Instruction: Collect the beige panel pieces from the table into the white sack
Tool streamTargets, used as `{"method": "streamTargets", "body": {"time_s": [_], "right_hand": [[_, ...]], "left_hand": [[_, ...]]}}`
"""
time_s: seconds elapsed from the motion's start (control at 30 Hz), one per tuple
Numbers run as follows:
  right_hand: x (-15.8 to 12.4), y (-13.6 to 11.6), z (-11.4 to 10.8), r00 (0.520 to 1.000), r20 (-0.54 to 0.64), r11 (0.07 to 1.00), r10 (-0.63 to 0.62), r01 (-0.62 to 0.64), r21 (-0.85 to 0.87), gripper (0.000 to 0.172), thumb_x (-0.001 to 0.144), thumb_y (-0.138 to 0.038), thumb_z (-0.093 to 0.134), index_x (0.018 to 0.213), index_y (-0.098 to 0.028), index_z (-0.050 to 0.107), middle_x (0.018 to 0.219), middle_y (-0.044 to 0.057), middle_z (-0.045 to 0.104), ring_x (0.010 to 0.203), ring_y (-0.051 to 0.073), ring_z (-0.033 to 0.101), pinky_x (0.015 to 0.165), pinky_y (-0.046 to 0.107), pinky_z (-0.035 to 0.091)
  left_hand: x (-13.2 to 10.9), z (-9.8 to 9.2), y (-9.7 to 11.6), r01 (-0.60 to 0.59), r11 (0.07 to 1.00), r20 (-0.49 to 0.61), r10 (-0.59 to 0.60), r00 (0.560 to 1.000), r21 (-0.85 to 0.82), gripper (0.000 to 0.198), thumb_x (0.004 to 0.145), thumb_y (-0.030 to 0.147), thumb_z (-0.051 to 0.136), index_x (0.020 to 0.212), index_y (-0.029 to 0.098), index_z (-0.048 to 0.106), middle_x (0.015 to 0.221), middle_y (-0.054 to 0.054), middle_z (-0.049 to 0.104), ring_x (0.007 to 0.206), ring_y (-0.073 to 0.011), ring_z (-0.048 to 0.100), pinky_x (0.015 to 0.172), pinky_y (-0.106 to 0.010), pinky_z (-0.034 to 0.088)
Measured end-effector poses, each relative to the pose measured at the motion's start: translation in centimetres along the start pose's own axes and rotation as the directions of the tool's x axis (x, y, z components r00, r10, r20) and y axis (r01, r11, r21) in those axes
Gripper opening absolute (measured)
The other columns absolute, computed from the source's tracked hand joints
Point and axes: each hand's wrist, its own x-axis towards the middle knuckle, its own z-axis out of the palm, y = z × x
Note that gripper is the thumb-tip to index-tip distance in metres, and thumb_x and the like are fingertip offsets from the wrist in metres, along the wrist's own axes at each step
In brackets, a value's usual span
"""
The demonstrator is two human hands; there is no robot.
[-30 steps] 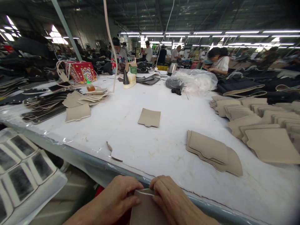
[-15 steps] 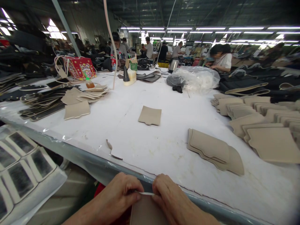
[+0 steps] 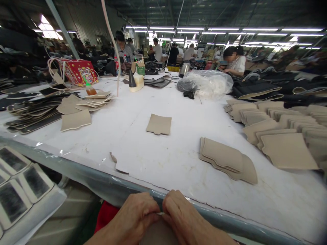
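At the near table edge, my left hand and my right hand pinch the upper edge of a beige leather piece from both sides. Both hands are closed, thumbs against curled fingers, and they nearly meet. Only a sliver of the pale edge shows between them; the rest of the piece hangs below, partly covered by the hands. Ahead on the white table lies a single beige piece with a small tab on its near edge. To the right is a small stack of beige pieces.
Rows of beige pieces fill the right side. Dark panels and more beige pieces lie left. Farther back are a red bag, a glue bottle and a plastic bag. People work behind the table.
My hands have come closer together along the piece's edge, covering more of it. The view has shifted, so the table's contents appear slightly farther left.
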Motion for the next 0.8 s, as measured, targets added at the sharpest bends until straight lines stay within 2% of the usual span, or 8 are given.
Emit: {"method": "streamTargets", "body": {"time_s": [0.07, 0.2, 0.37, 0.47, 0.63, 0.8], "right_hand": [[0.1, -0.1, -0.2, 1.0, 0.016, 1.0, 0.006, -0.006, -0.002, 0.023, 0.079, 0.0, 0.053, 0.084, -0.02, 0.042, 0.086, 0.005, 0.054, 0.075, 0.019, 0.05, 0.06, 0.028, 0.042], [-0.1, -0.1, -0.9, 0.998, 0.014, 0.994, 0.054, -0.055, 0.092, 0.02, 0.083, -0.002, 0.054, 0.083, -0.019, 0.045, 0.086, 0.004, 0.055, 0.078, 0.019, 0.051, 0.064, 0.028, 0.043], [-0.6, -0.2, -2.6, 0.98, 0.052, 0.946, 0.194, -0.2, 0.254, 0.029, 0.079, 0.001, 0.065, 0.095, -0.019, 0.052, 0.092, 0.001, 0.057, 0.087, 0.019, 0.052, 0.078, 0.03, 0.041], [-0.3, -0.1, -3.4, 0.979, 0.12, 0.947, 0.165, -0.191, 0.258, 0.024, 0.082, -0.001, 0.064, 0.096, -0.019, 0.056, 0.096, 0.001, 0.06, 0.091, 0.019, 0.052, 0.086, 0.035, 0.035], [0.0, 0.5, -3.9, 0.975, 0.178, 0.957, 0.133, -0.173, 0.234, 0.012, 0.088, -0.009, 0.062, 0.086, -0.018, 0.056, 0.091, 0.0, 0.062, 0.09, 0.017, 0.053, 0.084, 0.037, 0.029], [-0.9, 1.2, -4.1, 0.981, 0.163, 0.976, 0.108, -0.136, 0.171, 0.012, 0.094, -0.015, 0.059, 0.084, -0.02, 0.055, 0.085, -0.003, 0.061, 0.088, 0.016, 0.052, 0.084, 0.037, 0.026]], "left_hand": [[0.1, 0.0, 0.0, 0.012, 1.0, -0.004, -0.012, 1.0, 0.013, 0.014, 0.085, 0.015, 0.055, 0.079, 0.02, 0.067, 0.081, 0.002, 0.065, 0.082, -0.0132, 0.058, 0.071, -0.022, 0.035], [0.2, 0.3, 0.1, -0.077, 0.997, -0.009, 0.077, 0.997, 0.004, 0.019, 0.091, 0.018, 0.05, 0.086, 0.022, 0.068, 0.086, 0.002, 0.066, 0.085, -0.0135, 0.058, 0.073, -0.022, 0.036], [0.2, 0.5, 0.0, -0.099, 0.994, -0.035, 0.1, 0.994, 0.037, 0.023, 0.093, 0.023, 0.047, 0.079, 0.02, 0.064, 0.079, 0.0, 0.063, 0.081, -0.0141, 0.057, 0.07, -0.022, 0.036], [0.1, 0.5, 0.1, -0.141, 0.986, -0.039, 0.145, 0.989, 0.088, 0.027, 0.095, 0.025, 0.044, 0.074, 0.019, 0.061, 0.074, 0.0, 0.061, 0.077, -0.0134, 0.056, 0.066, -0.022, 0.035], [-0.2, 0.2, 0.0, -0.199, 0.972, -0.067, 0.208, 0.976, 0.122, 0.03, 0.097, 0.028, 0.04, 0.077, 0.02, 0.06, 0.075, 0.001, 0.061, 0.076, -0.0129, 0.056, 0.065, -0.021, 0.036], [-0.7, 0.1, -0.8, -0.1, 0.991, -0.087, 0.108, 0.99, 0.092, 0.031, 0.098, 0.033, 0.04, 0.078, 0.021, 0.061, 0.074, 0.002, 0.061, 0.076, -0.0119, 0.057, 0.066, -0.021, 0.037]]}}
